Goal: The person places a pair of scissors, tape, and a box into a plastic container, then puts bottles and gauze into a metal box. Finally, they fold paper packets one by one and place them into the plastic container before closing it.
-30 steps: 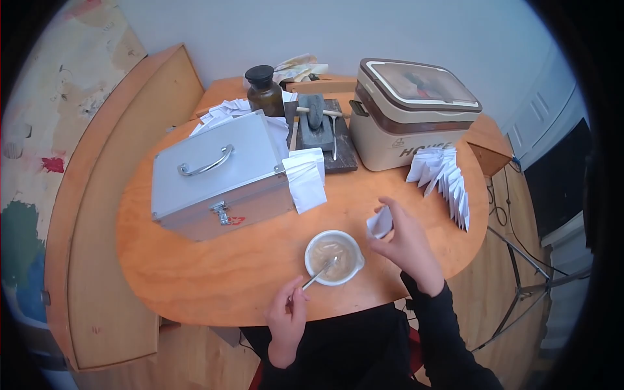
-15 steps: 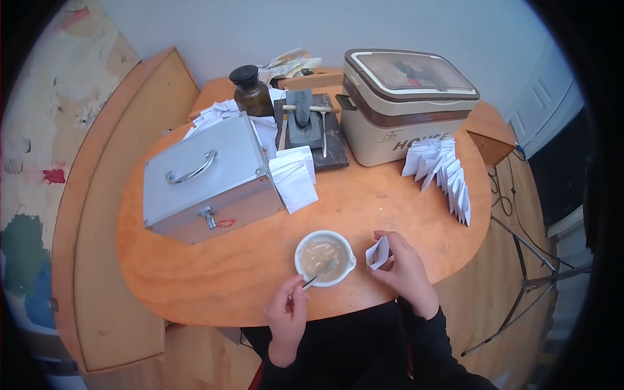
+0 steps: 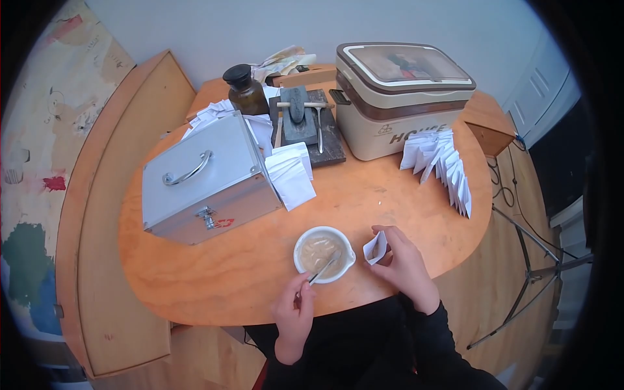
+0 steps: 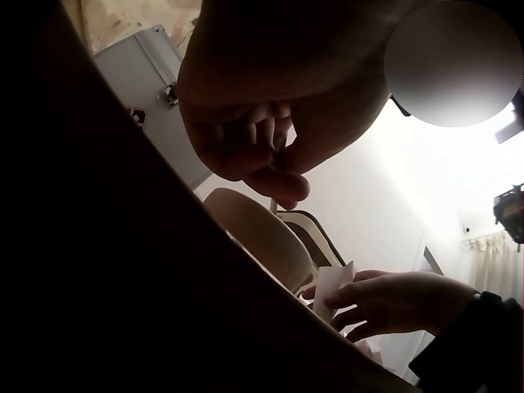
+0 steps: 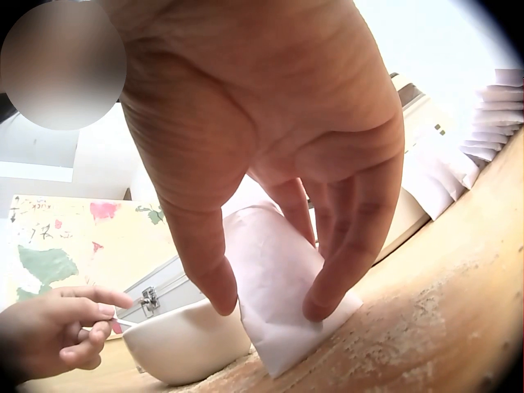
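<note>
Near the table's front edge stands a white spouted bowl [image 3: 351, 259] with pale beige powder [image 3: 316, 249] in it. My left hand [image 3: 292, 315] pinches the handle of a small metal spoon [image 3: 318, 275], whose far end rests in the powder. To the right of the bowl, my right hand [image 3: 408, 272] holds a small white paper packet [image 3: 374, 249] between thumb and fingers. The packet's mouth gapes open at the top, and its lower end is right at the tabletop in the right wrist view. Its contents are mostly hidden by the paper.
A silver metal case [image 3: 195, 175] stands at the left, with folded paper packets [image 3: 291, 179] beside it. Behind are a brown jar [image 3: 247, 94] and a dark stone slab [image 3: 333, 140]. A cream storage box [image 3: 390, 123] and a row of packets [image 3: 442, 166] stand at the right.
My right hand has brought the paper packet down and toward me, beside the bowl, with its mouth now upward. The left hand keeps hold of the spoon in the bowl. The head view has shifted slightly.
</note>
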Demonstrator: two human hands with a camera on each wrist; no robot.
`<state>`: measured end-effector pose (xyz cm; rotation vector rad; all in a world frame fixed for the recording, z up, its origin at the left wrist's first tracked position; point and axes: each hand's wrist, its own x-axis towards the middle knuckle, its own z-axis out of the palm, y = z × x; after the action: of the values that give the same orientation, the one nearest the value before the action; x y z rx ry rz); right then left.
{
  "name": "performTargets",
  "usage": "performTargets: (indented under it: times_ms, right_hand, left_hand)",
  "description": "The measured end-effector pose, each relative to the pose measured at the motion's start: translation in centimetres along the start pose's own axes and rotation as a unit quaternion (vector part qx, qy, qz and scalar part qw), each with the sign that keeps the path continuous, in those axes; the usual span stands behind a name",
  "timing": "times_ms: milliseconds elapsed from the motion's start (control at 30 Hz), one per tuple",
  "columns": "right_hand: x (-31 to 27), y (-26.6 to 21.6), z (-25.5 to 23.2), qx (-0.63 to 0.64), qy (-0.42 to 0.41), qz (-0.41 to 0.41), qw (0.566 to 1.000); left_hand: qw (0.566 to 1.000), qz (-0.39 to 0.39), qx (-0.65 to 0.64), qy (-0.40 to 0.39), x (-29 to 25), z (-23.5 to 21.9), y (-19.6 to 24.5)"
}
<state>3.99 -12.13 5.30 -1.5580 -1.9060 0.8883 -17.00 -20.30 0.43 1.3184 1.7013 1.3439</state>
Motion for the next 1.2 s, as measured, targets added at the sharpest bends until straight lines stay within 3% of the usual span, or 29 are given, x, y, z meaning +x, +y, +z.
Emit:
performTargets:
  times_ms: [233,433,533,700,833,933,1033,1133,1200]
  right_hand:
    - [-0.1,0.5,0.6,-0.012,-0.004,-0.057,0.998]
    - [-0.7,-0.8,0.9,0.008,-0.034,-0.073,0.997]
    - [-0.8,-1.2,1.1,0.007,-0.030,-0.079,0.996]
    - [-0.7,-0.9,0.8,0.010,-0.022,-0.041,0.999]
    - [0.9,2.0,-1.4,-0.012,0.104,-0.027,0.994]
    - [3.7,6.2,-5.0,-0.072,0.199,-0.029,0.977]
    - [6.4,7.8,-8.2,-0.160,0.195,0.044,0.967]
    - [8.7,10.6,-8.4,-0.172,0.256,-0.019,0.951]
    - [9.6,11.0,-8.3,-0.187,0.249,0.023,0.950]
  left_hand:
    - [0.994,-0.039,-0.100,0.014,-0.6,-0.3,0.5]
    - [0.994,0.044,-0.094,0.030,-0.9,-0.8,0.8]
    - [0.976,0.199,0.083,-0.028,0.1,-1.0,1.2]
    - [0.969,0.221,0.103,-0.023,0.1,-1.1,0.6]
    - [0.990,0.138,0.027,0.011,-0.1,-1.3,0.4]
    - [0.991,0.132,0.029,0.004,0.1,-1.7,0.3]
    - [0.992,0.127,0.014,0.006,0.0,-1.6,-0.2]
    - [0.989,0.143,0.027,-0.004,-0.1,-1.5,-0.4]
    - [0.991,0.132,0.022,-0.008,-0.3,-1.4,-0.4]
